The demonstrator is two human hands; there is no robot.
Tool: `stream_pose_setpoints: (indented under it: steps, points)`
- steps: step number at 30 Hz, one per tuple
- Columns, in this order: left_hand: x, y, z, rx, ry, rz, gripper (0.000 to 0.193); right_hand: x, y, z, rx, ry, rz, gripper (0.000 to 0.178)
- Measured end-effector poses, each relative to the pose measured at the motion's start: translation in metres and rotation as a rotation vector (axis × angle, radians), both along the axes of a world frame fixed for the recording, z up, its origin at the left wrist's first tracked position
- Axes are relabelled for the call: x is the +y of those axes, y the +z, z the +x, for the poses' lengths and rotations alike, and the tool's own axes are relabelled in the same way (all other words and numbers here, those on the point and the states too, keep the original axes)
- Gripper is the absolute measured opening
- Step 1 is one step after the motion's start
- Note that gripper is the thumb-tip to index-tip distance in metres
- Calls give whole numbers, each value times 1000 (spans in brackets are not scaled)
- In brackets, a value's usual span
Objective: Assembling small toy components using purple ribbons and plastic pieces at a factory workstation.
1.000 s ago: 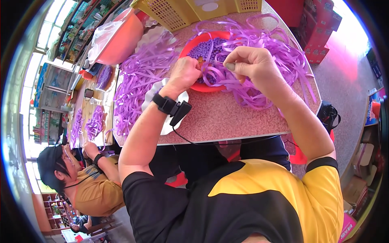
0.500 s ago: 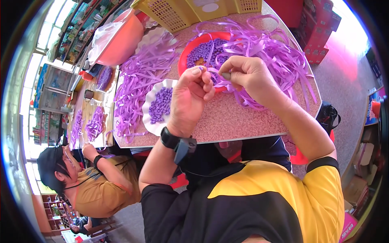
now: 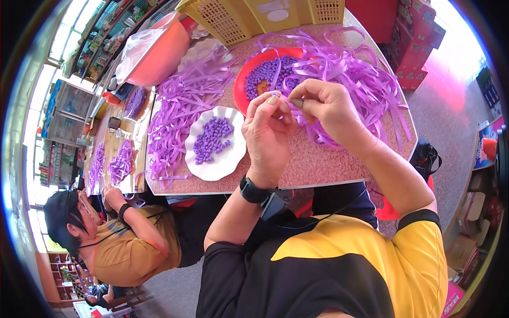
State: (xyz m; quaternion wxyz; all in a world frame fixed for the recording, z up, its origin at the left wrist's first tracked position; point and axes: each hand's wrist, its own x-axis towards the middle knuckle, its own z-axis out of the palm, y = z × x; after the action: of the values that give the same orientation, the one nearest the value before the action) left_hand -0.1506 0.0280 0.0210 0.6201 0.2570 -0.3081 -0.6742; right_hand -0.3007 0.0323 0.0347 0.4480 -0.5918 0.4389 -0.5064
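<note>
Pinching one purple ribbon strip (image 3: pixel 284 98) between both hands, left hand (image 3: pixel 268 130) and right hand (image 3: pixel 323 106), above the table (image 3: pixel 318 159), you have beads on the white plate (image 3: pixel 212 169), with many strips left.

Two hands, the left hand (image 3: pixel 268 130) and right hand (image 3: pixel 323 106), above one counter (image 3: pixel 328 159) holding one white plate (image 3: pixel 214 167), one red bowl (image 3: pixel 245 79), two yellow baskets (image 3: pixel 233 18).

Single head-worn fisheye view, looking steeply down over the wearer's chest, close on the left hand (image 3: pixel 268 135) and right hand (image 3: pixel 323 108) raised above the table (image 3: pixel 328 159), edges bending toward the rim, a seated person (image 3: pixel 101 238) at lower left
</note>
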Motion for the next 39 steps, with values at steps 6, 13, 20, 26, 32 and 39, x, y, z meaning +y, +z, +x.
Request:
stream_pose_setpoints:
  steps: [6, 13, 20, 26, 32, 39]
  points:
    - [4, 6, -2, -87, 70, -98, 16, -1, -2, 0, -31, -14, 24, 9]
    - [3, 0, 1, -131, 94, -148, 19, 0, 0, 1, -93, 45, 1, 8]
    - [8, 0, 5, -199, 129, -189, 16, 1, 2, -1, 38, 28, -32, 9]
    - [13, 3, 11, -287, 163, -280, 13, 1, 4, -3, -12, 102, -49, 11]
    - [18, 2, 13, -292, 149, -277, 14, 3, 5, -2, 21, 116, -83, 11]
    - [23, -8, 19, -299, 99, -287, 14, 5, -2, 4, 46, 135, -146, 16]
